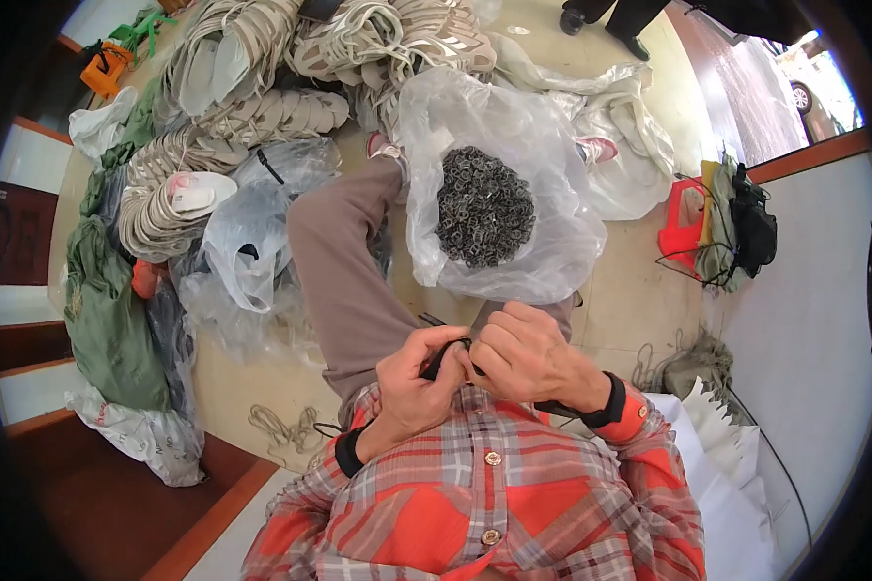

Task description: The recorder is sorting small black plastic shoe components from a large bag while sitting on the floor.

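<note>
Close together in front of my chest, my left hand (417, 378) and my right hand (528, 353) are both closed on a thin black strap (434, 366). Its short dark ends stick out near my left fingers; the middle is hidden by my fingertips and thumbs. Whether a buckle is on it, I cannot tell. Just beyond my hands, a clear plastic bag (572, 237) lies spread open over my lap and between my legs. Inside it is a heap of small dark metal buckles (484, 208).
Stacks of beige shoe uppers (228, 58) lie at the far left. Nearer are clear bags (252, 232) and a green sack (111, 320). To the right stand a red plastic stool (683, 223) and a cord-tied bundle (693, 368). A person's dark shoes (572, 19) show at the top.
</note>
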`<state>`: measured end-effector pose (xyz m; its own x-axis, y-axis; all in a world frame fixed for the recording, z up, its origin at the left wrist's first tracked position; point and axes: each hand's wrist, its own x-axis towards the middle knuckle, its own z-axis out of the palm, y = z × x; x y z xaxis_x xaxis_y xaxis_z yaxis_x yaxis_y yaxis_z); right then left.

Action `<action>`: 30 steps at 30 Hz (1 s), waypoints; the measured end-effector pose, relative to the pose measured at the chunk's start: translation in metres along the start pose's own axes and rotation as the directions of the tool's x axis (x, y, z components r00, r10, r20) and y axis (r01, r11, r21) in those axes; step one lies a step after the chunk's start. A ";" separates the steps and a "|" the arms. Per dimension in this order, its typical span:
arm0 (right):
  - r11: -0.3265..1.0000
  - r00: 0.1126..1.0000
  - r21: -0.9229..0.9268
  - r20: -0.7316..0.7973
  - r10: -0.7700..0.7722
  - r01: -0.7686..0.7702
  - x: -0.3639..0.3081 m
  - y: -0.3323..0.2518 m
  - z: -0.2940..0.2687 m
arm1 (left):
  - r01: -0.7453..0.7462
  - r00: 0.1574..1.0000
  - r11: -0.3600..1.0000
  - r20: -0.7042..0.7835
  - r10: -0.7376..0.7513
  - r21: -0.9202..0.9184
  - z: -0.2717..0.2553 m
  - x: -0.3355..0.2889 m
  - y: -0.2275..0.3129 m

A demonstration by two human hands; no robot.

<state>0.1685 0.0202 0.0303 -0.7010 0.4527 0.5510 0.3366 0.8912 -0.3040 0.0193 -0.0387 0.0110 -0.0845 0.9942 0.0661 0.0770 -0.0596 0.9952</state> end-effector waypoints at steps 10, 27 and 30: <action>0.945 0.966 0.250 -0.092 0.242 -0.213 0.011 -0.006 -0.002 | 0.379 0.925 0.883 0.159 -0.346 -0.279 -0.002 0.008 0.022; 0.918 0.921 -0.370 0.290 0.259 -0.142 0.002 -0.028 0.015 | 0.435 0.898 0.866 0.194 -0.395 -0.247 -0.019 0.014 0.005; 0.945 0.933 -0.270 0.257 0.253 -0.182 -0.004 -0.028 0.019 | 0.505 0.863 0.775 0.218 -0.455 -0.380 -0.025 0.019 -0.001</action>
<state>0.1497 -0.0068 0.0216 -0.7303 0.6406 0.2371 0.6157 0.7677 -0.1777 -0.0072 -0.0222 0.0128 0.1083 0.9049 -0.4117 -0.3604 0.4217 0.8321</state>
